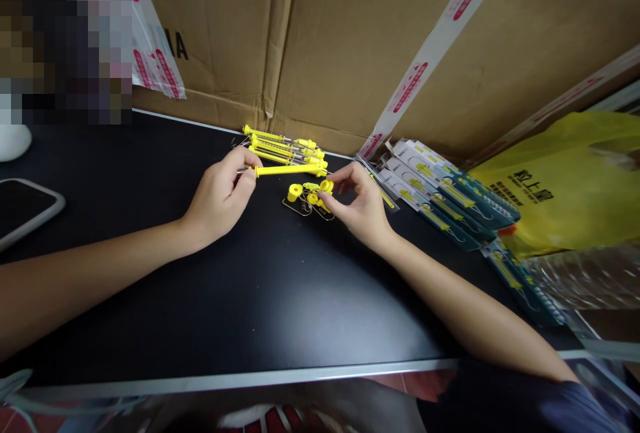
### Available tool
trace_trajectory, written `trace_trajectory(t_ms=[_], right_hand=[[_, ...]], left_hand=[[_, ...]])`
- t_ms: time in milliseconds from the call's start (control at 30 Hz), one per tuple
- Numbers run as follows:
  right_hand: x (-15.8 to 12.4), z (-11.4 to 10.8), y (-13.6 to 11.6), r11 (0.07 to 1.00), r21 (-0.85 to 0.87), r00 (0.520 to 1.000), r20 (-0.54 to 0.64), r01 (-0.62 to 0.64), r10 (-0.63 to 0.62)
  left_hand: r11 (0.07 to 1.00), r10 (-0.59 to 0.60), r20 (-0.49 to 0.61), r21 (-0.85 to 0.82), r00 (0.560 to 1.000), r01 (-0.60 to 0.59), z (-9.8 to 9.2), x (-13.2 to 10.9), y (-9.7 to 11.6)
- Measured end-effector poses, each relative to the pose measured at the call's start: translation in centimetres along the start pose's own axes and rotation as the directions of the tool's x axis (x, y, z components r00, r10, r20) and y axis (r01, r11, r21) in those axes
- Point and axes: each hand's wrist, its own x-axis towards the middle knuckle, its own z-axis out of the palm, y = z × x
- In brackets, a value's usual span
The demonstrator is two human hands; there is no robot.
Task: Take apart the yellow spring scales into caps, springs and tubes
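My left hand (pixel 223 193) pinches one end of a slim yellow plastic tube (pixel 285 170), with a thin metal rod showing at its ends. The tube lies level above the table, its far end pointing toward my right hand. My right hand (pixel 357 200) has thumb and fingers around a small yellow cap (pixel 327 185), just off the tube's far end. Below it sits a little pile of yellow plastic parts (pixel 294 192) and thin wire hooks (pixel 305 206). Behind the held tube lie several similar yellow tubes with metal parts (pixel 270 143), side by side.
Several printed cards with yellow tools (pixel 435 186) are stacked at the right, near a yellow plastic bag (pixel 560 180). Large cardboard boxes (pixel 340 40) wall off the back. A phone (pixel 25 210) and a white rounded object (pixel 13 142) lie at the left on the black table (pixel 240 306).
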Motion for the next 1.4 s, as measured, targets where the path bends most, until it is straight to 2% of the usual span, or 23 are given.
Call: trace_trajectory(t_ms=[67,167,333,500,667,767,833,900,1000,1067,1267,1400], right_hand=[[-0.1,0.1,0.0,1.0,-0.001,1.0,0.026,-0.009,0.009],[-0.4,0.5,-0.3,0.999,-0.045,0.99,0.142,0.028,-0.021],[-0.9,1.1,-0.4,0.952,-0.276,0.959,0.28,0.13,-0.049],[-1.0,1.2,0.0,0.907,-0.38,0.947,0.315,0.179,-0.055],[-0.9,1.1,-0.1,0.902,-0.4,0.957,0.286,0.16,-0.042],[-0.9,1.0,-0.7,0.945,-0.31,0.976,0.216,0.107,-0.04],[-1.0,0.9,-1.3,0.984,-0.174,0.988,0.152,0.038,-0.011],[-1.1,0.9,-1.9,0.997,0.006,0.992,0.107,-0.074,0.073],[-1.3,1.0,-2.5,0.938,0.255,0.971,0.119,-0.233,0.209],[-1.3,1.1,-2.9,0.895,0.354,0.962,0.137,-0.272,0.238],[-1.4,1.0,-4.3,0.847,0.467,0.967,0.129,-0.254,0.219],[-0.7,-0.1,-3.9,0.879,0.407,0.969,0.112,-0.247,0.221]], left_hand=[[0.999,-0.018,-0.025,-0.049,1.0,0.017,0.2,0.0,-0.2],[0.997,-0.013,-0.013,-0.078,1.0,0.012,0.4,-0.1,-0.3],[0.995,0.003,0.03,-0.103,1.0,0.0,0.7,-0.3,-0.4],[0.997,0.014,0.068,-0.083,0.998,-0.008,0.7,-0.5,-0.1],[0.998,0.018,0.118,-0.065,0.993,-0.01,0.7,-0.5,0.0],[0.996,0.036,0.162,-0.082,0.986,-0.023,0.7,-0.5,0.0],[0.996,0.038,0.2,-0.081,0.979,-0.023,0.8,-0.6,0.1],[0.996,0.047,0.237,-0.09,0.97,-0.027,0.8,-0.8,0.1],[0.99,0.095,0.292,-0.13,0.952,-0.059,1.0,-1.0,0.2],[0.989,0.124,0.324,-0.121,0.938,-0.089,1.1,-1.1,0.2],[0.973,0.212,0.349,0.008,0.913,-0.229,1.2,-1.2,0.0],[0.969,0.219,0.29,0.044,0.932,-0.241,1.0,-1.1,0.0]])
